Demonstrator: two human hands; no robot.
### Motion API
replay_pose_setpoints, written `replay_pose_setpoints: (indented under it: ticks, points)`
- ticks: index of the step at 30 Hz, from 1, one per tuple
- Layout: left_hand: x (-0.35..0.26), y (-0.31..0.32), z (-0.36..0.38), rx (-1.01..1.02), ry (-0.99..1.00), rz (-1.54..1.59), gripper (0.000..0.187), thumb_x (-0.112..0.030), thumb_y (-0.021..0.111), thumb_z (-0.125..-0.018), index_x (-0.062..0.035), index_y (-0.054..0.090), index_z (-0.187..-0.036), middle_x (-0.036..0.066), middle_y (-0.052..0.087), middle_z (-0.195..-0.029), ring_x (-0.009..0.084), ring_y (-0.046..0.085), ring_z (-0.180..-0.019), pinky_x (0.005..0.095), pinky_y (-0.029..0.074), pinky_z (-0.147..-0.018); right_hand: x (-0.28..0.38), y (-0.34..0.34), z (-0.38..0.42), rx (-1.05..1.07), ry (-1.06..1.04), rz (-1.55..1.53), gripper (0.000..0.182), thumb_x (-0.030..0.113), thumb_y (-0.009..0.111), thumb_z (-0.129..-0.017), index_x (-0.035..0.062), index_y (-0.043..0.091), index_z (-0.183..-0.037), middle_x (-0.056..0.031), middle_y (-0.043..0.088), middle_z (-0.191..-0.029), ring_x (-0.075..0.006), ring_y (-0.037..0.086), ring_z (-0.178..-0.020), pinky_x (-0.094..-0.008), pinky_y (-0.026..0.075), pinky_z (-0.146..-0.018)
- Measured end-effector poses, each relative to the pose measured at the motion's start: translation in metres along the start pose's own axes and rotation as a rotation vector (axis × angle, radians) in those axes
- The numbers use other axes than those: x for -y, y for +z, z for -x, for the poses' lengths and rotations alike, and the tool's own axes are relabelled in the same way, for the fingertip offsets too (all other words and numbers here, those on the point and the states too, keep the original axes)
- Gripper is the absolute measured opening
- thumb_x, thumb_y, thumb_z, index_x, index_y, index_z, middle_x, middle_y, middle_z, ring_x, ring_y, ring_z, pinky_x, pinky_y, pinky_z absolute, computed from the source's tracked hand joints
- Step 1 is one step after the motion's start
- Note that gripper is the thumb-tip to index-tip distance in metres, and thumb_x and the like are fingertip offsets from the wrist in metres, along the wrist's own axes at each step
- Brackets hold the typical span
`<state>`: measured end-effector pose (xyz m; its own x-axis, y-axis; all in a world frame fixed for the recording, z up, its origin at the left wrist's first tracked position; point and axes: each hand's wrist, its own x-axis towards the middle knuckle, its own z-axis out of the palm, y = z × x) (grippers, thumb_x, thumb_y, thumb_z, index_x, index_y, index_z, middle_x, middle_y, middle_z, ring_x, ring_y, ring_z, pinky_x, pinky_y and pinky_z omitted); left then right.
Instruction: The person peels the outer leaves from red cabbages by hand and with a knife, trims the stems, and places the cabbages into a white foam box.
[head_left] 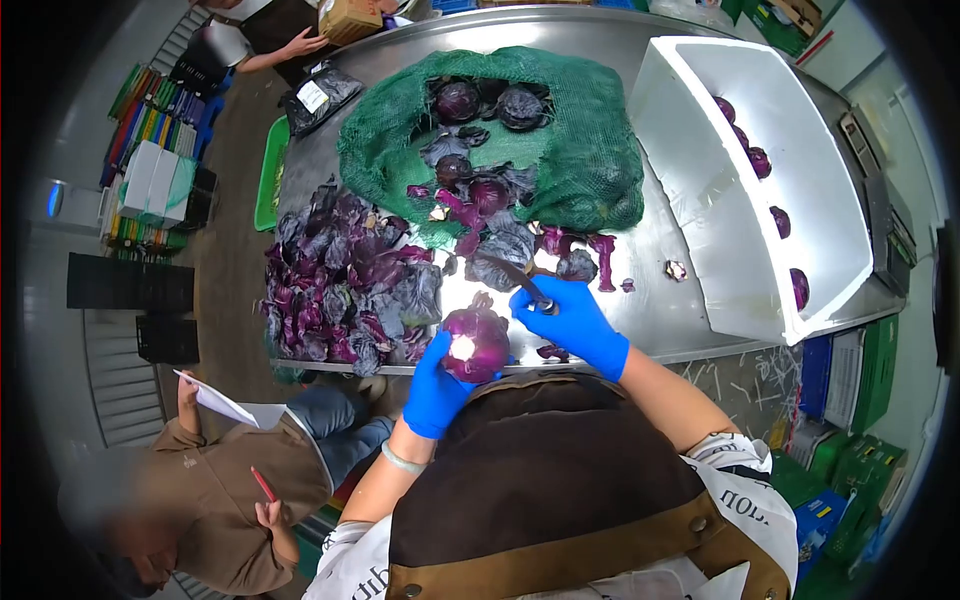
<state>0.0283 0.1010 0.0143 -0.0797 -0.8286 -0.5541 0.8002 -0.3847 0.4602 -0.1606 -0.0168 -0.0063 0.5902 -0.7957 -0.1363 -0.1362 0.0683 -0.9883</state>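
Left hand (437, 388) is gripping a red cabbage (476, 344) at the near edge of the steel tabletop (680, 300), stem end facing up toward the camera, pale cut core showing. Right hand (577, 325) is closed around the handle of a knife (520, 280), blade pointing away over the tabletop toward the loose leaves, not touching the cabbage right now. Both hands are wearing blue gloves. Trimmed outer leaves (345, 280) are piling up to the left, just beside the cabbage; green net sack (580, 150) is lying open further back with more heads inside; white crate (760, 200) on the right is holding several cleaned heads. Another person (220, 490) is crouching on the left with paper and a red pen, hands well apart from the work. Judgement: trimming is in hand. To do it well: keep the left-hand fingers wrapped behind the head and off the stem face, cut shallow across the stem, blade moving away from the holding hand, peel only the damaged leaves. Head is sitting close to the tabletop edge, so slip risk; brace it against the surface before cutting.
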Motion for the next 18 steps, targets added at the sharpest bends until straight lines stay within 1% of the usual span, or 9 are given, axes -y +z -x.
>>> replay_pose_setpoints:
  ticks: [1, 4, 5, 8, 9, 12, 15, 17, 18]
  points:
    - [-0.002, -0.001, -0.001, -0.01, 0.002, -0.08, 0.062, -0.048, 0.055, -0.088, -0.0066, 0.046, -0.133, 0.016, 0.057, -0.125, 0.0331, 0.062, -0.107, 0.0455, 0.057, -0.08, 0.025, -0.009, 0.002, 0.045, -0.132, 0.053, 0.023, 0.015, 0.071, -0.081, 0.0091, 0.068, -0.104, -0.0041, 0.069, -0.096, -0.0169, 0.064, -0.076, -0.0316, 0.05, -0.068]
    - [-0.007, 0.002, 0.002, 0.074, -0.162, -0.124, 0.063, -0.051, 0.052, -0.089, -0.0066, 0.046, -0.133, 0.018, 0.058, -0.123, 0.0345, 0.065, -0.101, 0.0423, 0.059, -0.07, 0.025, -0.004, -0.001, 0.287, -0.406, -0.001, 0.025, 0.015, 0.074, -0.079, 0.0092, 0.068, -0.103, -0.0035, 0.066, -0.102, -0.0195, 0.063, -0.085, -0.031, 0.05, -0.074]
    - [-0.002, -0.004, 0.003, 0.083, -0.202, -0.102, 0.063, -0.05, 0.045, -0.094, -0.0047, 0.041, -0.137, 0.018, 0.059, -0.121, 0.0338, 0.069, -0.089, 0.0346, 0.061, -0.061, 0.026, -0.005, -0.001, 0.32, -0.373, 0.031, 0.025, 0.016, 0.074, -0.079, 0.009, 0.067, -0.102, -0.0039, 0.065, -0.1, -0.0204, 0.063, -0.085, -0.0319, 0.05, -0.074]
    - [0.004, -0.008, 0.008, 0.184, -0.308, -0.026, 0.065, -0.057, 0.045, -0.092, -0.0073, 0.046, -0.134, 0.017, 0.058, -0.122, 0.0349, 0.065, -0.1, 0.042, 0.06, -0.069, 0.03, -0.007, 0.002, 0.428, -0.273, 0.123, 0.025, 0.017, 0.074, -0.078, 0.0084, 0.065, -0.1, -0.0052, 0.063, -0.096, -0.0231, 0.062, -0.087, -0.0345, 0.049, -0.076]
    - [0.006, -0.008, 0.01, 0.21, -0.318, 0.005, 0.064, -0.056, 0.043, -0.093, -0.0087, 0.045, -0.135, 0.016, 0.059, -0.122, 0.0351, 0.067, -0.097, 0.041, 0.061, -0.068, 0.028, -0.006, 0.005, 0.43, -0.257, 0.14, 0.024, 0.018, 0.074, -0.079, 0.0085, 0.065, -0.099, -0.0053, 0.063, -0.095, -0.023, 0.062, -0.087, -0.0347, 0.049, -0.076]
    - [0.017, -0.002, 0.014, -0.018, -0.334, -0.091, 0.064, -0.056, 0.043, -0.093, -0.0089, 0.045, -0.136, 0.016, 0.058, -0.123, 0.0362, 0.068, -0.09, 0.0385, 0.061, -0.064, 0.022, -0.005, 0.011, 0.447, -0.23, 0.201, 0.021, 0.018, 0.073, -0.08, 0.0089, 0.064, -0.096, -0.0056, 0.062, -0.093, -0.0229, 0.062, -0.086, -0.0349, 0.049, -0.076]
    - [0.017, 0.015, 0.019, -0.184, -0.34, -0.096, 0.056, -0.05, 0.044, -0.095, -0.0059, 0.049, -0.129, 0.015, 0.062, -0.115, 0.0292, 0.07, -0.084, 0.0343, 0.061, -0.06, 0.015, -0.009, 0.013, 0.5, -0.24, 0.27, 0.02, 0.018, 0.073, -0.08, 0.0086, 0.063, -0.093, -0.0061, 0.061, -0.089, -0.0227, 0.062, -0.083, -0.0343, 0.049, -0.074]
    - [0.012, 0.004, 0.014, -0.014, -0.368, -0.038, 0.056, -0.05, 0.044, -0.094, -0.006, 0.049, -0.129, 0.015, 0.062, -0.116, 0.0292, 0.069, -0.088, 0.0351, 0.061, -0.062, 0.015, -0.015, 0.014, 0.56, -0.227, 0.314, 0.019, 0.017, 0.073, -0.08, 0.0078, 0.062, -0.092, -0.0063, 0.06, -0.085, -0.0217, 0.063, -0.081, -0.0338, 0.049, -0.073]
    - [0.01, -0.004, 0.01, 0.072, -0.379, -0.008, 0.056, -0.05, 0.045, -0.094, -0.0061, 0.049, -0.129, 0.015, 0.062, -0.116, 0.0292, 0.069, -0.09, 0.0355, 0.061, -0.062, 0.015, -0.021, 0.015, 0.542, -0.192, 0.22, 0.018, 0.015, 0.074, -0.079, 0.0067, 0.062, -0.09, -0.0053, 0.06, -0.084, -0.0199, 0.061, -0.079, -0.0332, 0.048, -0.072]
